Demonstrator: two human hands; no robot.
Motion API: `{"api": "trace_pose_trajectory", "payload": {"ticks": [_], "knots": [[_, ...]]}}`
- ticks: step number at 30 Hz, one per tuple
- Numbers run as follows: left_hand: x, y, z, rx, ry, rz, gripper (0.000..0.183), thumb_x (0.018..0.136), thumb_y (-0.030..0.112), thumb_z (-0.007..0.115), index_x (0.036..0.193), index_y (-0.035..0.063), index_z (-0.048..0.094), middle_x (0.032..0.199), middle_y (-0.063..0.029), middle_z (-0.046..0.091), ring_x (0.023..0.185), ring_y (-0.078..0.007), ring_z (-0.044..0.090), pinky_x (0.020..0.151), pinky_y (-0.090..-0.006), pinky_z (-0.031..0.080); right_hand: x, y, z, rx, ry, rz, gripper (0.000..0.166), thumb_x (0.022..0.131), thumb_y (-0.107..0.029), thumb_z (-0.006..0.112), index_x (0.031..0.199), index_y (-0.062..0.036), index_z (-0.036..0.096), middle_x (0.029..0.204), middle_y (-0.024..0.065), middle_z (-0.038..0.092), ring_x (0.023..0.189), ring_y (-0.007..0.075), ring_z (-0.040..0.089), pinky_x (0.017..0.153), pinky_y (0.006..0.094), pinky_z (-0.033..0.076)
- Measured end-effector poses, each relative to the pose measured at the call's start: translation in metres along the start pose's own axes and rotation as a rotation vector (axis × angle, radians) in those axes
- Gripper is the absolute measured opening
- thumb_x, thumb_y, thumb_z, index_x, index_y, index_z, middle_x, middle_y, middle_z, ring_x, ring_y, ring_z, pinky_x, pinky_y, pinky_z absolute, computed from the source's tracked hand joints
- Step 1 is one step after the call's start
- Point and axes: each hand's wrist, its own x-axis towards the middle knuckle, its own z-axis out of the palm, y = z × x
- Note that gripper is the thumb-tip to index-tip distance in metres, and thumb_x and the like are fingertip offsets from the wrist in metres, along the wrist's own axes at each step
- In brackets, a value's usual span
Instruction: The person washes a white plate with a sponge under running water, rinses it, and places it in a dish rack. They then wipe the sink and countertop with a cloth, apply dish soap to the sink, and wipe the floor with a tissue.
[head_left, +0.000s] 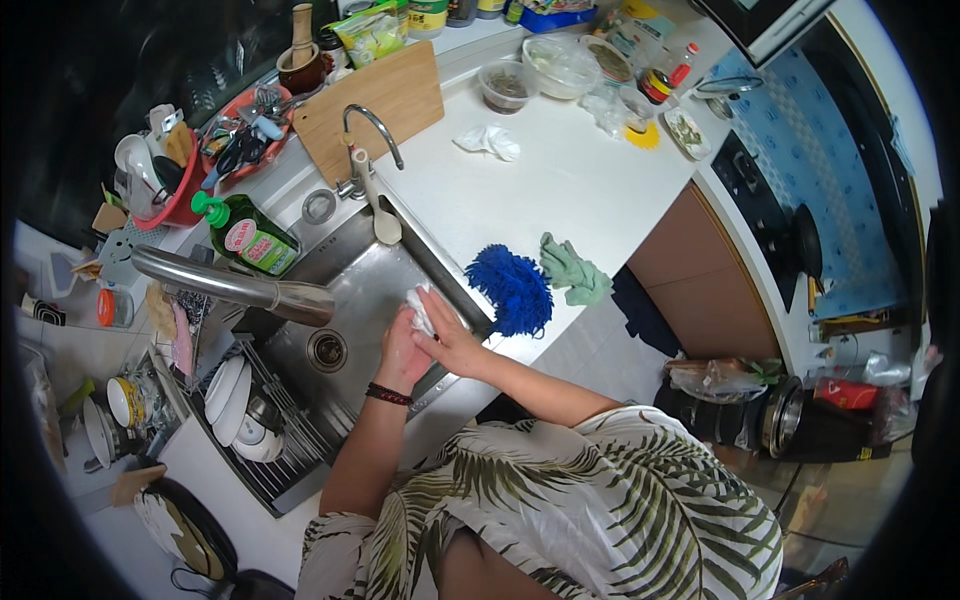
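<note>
My left hand (406, 351) and my right hand (454, 341) are pressed together over the stainless steel sink (367, 281), near its front right edge. Between them is a crumpled white tissue (420, 310), partly hidden by the palms and fingers. A dark beaded bracelet (388, 394) circles my left wrist. To the right of my hands, a blue chenille cleaning mitt (511, 289) lies on the counter beside a crumpled green cloth (574, 270). The drain (327, 350) is left of my hands, below the end of the thick steel faucet (232, 283).
A dish rack (285, 420) with white bowls (229, 394) sits in the sink's left part. A green soap bottle (255, 236) stands behind the faucet. A spoon-like utensil (384, 221) hangs by the thin tap (375, 120). A wooden cutting board (375, 109) leans behind it. Another crumpled tissue (487, 142) lies on the counter.
</note>
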Motion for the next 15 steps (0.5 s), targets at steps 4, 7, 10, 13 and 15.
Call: {"api": "trace_pose_trajectory", "payload": {"ticks": [4,7,10,13,15], "knots": [[-0.016,-0.001,0.028,-0.019,-0.326,-0.139,0.040,0.096,0.030,0.031,0.126,0.0073,0.044,0.119,-0.0068,0.053,0.112,-0.0198,0.050,0.099,-0.0362,0.037,-0.015,0.003,-0.040,0.007,0.018,-0.069,0.065,0.087,-0.016,0.059,0.141,-0.0043,0.026,0.137,0.0224,0.036,0.126,0.0337,0.039,0.104,0.0372,0.031],[-0.018,-0.012,0.051,0.160,-0.221,-0.198,0.048,0.095,0.033,0.037,0.134,0.0055,0.036,0.128,-0.0102,0.048,0.118,-0.0224,0.046,0.101,-0.0368,0.035,-0.017,0.027,-0.076,0.077,0.137,-0.031,0.056,0.087,-0.013,0.061,0.136,-0.0022,0.037,0.126,0.0178,0.049,0.114,0.0260,0.051,0.098,0.0325,0.039],[-0.009,-0.030,0.068,0.585,-0.199,-0.009,0.062,0.092,0.021,0.051,0.143,0.0031,0.022,0.139,-0.0110,0.038,0.125,-0.0207,0.039,0.104,-0.0335,0.031,0.010,0.055,-0.134,0.024,0.326,0.003,0.051,0.086,-0.011,0.059,0.133,-0.0033,0.041,0.122,0.0197,0.052,0.113,0.0311,0.051,0.096,0.0352,0.039],[0.020,-0.050,0.089,1.004,-0.242,0.311,0.062,0.083,0.015,0.065,0.136,0.0005,0.036,0.138,-0.0216,0.038,0.127,-0.0291,0.039,0.101,-0.0353,0.034,0.048,0.079,-0.198,-0.067,0.402,-0.023,0.051,0.086,-0.012,0.059,0.133,-0.0028,0.041,0.120,0.0199,0.053,0.111,0.0317,0.052,0.096,0.0355,0.040],[0.043,-0.065,0.102,1.256,-0.185,0.486,0.057,0.080,0.015,0.066,0.131,0.0020,0.043,0.137,-0.0233,0.038,0.127,-0.0328,0.039,0.101,-0.0357,0.034,0.067,0.104,-0.234,-0.142,0.380,-0.034,0.052,0.085,-0.012,0.059,0.132,-0.0012,0.041,0.124,0.0212,0.051,0.113,0.0350,0.049,0.097,0.0383,0.039]]}}
